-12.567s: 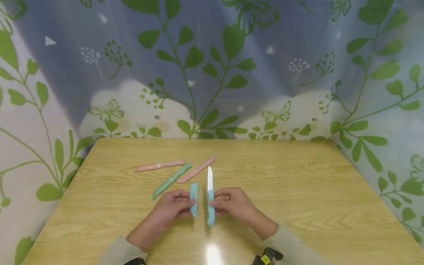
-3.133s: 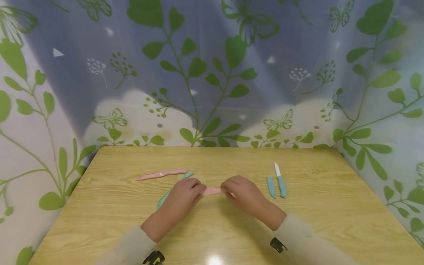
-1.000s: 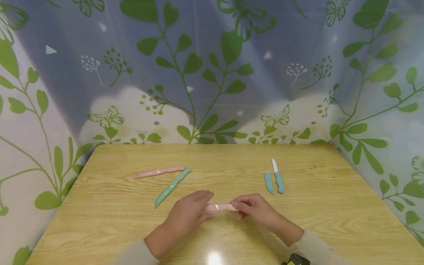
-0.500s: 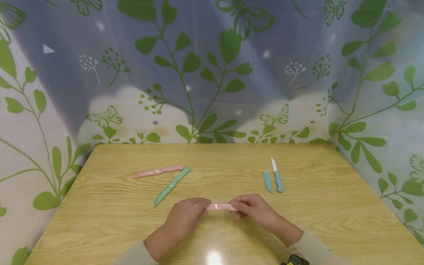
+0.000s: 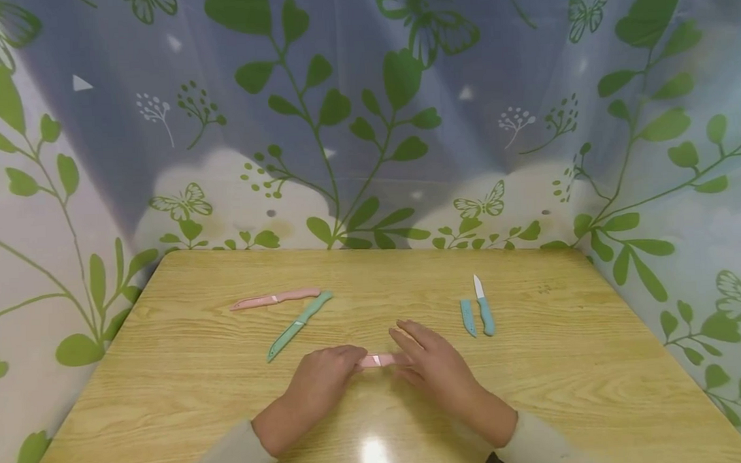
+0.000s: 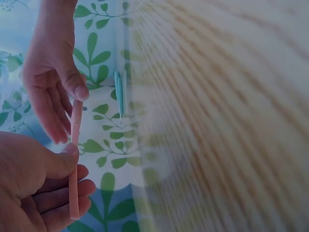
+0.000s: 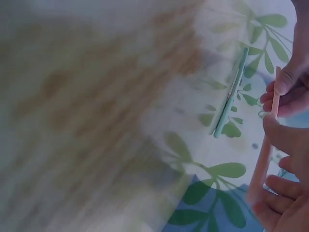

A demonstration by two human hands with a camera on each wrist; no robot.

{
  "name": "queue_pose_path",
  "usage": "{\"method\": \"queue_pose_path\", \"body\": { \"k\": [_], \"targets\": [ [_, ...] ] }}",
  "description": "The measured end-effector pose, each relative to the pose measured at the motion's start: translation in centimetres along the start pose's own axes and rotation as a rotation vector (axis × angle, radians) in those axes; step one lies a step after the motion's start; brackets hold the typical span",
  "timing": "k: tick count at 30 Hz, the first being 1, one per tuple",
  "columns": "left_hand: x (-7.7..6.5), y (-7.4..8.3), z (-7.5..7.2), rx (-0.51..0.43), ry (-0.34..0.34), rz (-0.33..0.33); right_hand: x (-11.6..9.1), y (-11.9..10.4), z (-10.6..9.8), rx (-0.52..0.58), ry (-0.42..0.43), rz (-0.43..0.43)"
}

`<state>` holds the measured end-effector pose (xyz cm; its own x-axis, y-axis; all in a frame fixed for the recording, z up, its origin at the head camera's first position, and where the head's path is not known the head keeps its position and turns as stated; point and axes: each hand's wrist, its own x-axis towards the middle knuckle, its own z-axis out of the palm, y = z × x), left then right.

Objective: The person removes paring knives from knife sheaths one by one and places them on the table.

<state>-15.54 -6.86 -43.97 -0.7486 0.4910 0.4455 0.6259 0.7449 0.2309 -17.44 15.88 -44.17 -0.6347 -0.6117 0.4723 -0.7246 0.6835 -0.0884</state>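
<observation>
A pink sheathed paring knife (image 5: 378, 361) lies level between my two hands, a sliver of white blade showing at its middle. My left hand (image 5: 326, 379) grips its sheath end; in the left wrist view the thumb presses the pink sheath (image 6: 73, 193) against the fingers. Over the handle end, my right hand (image 5: 439, 369) has its fingers spread and fairly straight. The right wrist view shows that thumb against the pink knife (image 7: 263, 164), the fingers loose beside it. The handle's end is hidden by the right hand.
Left on the wooden table (image 5: 535, 389) lie another pink sheathed knife (image 5: 276, 299) and a green sheathed knife (image 5: 299, 326), close together. To the right lie a bare-bladed blue knife (image 5: 485, 312) and its blue sheath (image 5: 468, 318). A leaf-patterned curtain (image 5: 368, 156) surrounds the table.
Earlier the hands held the blue knife and sheath apart; both now lie at right. The pink knife came nearer. In the last half second the right fingers loosened and spread from the handle.
</observation>
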Motion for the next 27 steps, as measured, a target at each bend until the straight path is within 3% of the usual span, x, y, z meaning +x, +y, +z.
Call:
{"method": "queue_pose_path", "body": {
  "k": [3,6,14,27],
  "targets": [
    [0.0,0.0,0.0,-0.001,0.011,0.0,0.0,-0.1,0.1,-0.048,0.059,-0.076],
    [-0.1,0.0,0.0,-0.001,0.011,-0.001,0.0,-0.2,0.3,-0.057,0.084,-0.089],
    [0.1,0.2,-0.2,-0.01,0.012,0.009,0.0,-0.8,0.2,-0.041,0.048,0.008],
    [0.2,0.0,-0.2,0.026,-0.015,0.004,0.5,-1.2,-0.1,-0.029,0.002,0.075]
  ]
}}
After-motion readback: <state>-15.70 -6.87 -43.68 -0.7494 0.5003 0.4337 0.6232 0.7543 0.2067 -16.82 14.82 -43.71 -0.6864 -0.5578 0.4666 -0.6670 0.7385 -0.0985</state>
